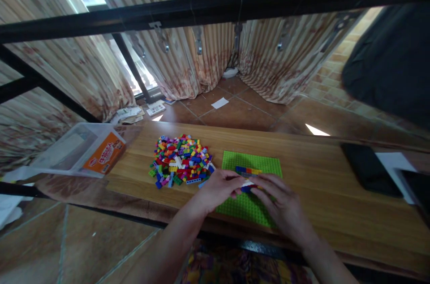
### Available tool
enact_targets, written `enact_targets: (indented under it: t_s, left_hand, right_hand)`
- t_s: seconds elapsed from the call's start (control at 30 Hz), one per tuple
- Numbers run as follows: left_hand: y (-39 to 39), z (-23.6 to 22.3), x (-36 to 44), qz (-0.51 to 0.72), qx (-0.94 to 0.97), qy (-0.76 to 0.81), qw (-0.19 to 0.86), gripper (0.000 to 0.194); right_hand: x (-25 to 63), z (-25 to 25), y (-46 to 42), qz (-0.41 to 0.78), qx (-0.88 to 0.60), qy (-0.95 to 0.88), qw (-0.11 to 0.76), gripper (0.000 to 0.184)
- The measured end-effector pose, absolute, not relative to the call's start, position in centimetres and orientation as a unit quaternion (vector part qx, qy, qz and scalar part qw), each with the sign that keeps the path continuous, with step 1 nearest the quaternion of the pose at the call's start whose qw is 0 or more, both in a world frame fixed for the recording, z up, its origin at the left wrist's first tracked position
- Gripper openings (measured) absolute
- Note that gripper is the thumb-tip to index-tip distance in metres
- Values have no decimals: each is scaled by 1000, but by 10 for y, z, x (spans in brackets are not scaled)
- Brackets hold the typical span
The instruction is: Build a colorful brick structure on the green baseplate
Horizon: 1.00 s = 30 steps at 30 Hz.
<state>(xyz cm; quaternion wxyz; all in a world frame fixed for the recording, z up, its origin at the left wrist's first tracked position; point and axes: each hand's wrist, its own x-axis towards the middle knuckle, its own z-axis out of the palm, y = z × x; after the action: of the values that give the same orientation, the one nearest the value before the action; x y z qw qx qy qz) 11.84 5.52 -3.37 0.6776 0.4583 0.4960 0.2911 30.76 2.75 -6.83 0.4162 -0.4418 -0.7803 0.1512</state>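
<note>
A green studded baseplate (235, 212) lies on the wooden board, with both hands over its middle. My left hand (218, 189) is closed, thumb and fingers pinching the left end of a small white toy brick (247, 182). From the other side, my right hand (280, 196) has its fingers closed on the same brick. Blue bricks (246, 189) show just under the white one; whether they are joined to it I cannot tell. Behind the fingertips, a row of blue, red and yellow bricks (247, 170) sits on the baseplate. My fingers partly cover these pieces.
A heap of mixed toy bricks (181, 161) lies left of the baseplate. Further left stands a clear plastic bin (74, 149) with an orange label. On the right are a dark flat object (371, 169) and white paper (396, 172). A black metal bar (208, 8) crosses beyond the board.
</note>
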Motion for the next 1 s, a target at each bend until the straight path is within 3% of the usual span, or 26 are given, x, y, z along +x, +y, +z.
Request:
enact_targets:
  t_s: [0.17,0.33,0.4,0.6,1.0]
  left_hand:
    - [70,-43,126,265,474,499,675,34]
    - [97,-52,119,299,621,584,429,30]
    - [106,-56,116,316,651,576,380,27]
    - [112,-73,119,305,680,545,383,23]
    - [114,-80,133,290,678,537,409,28]
  right_hand:
    - [314,-81,45,176,-472,-769,394,18]
    - [321,-85,72,209,-558,-723,349,23]
    - [321,-85,82,217,-570,-719,334,23]
    - [318,-87,89,234,-556,-742,292,22]
    - [316,-89,88,233,-561,-736,299,19]
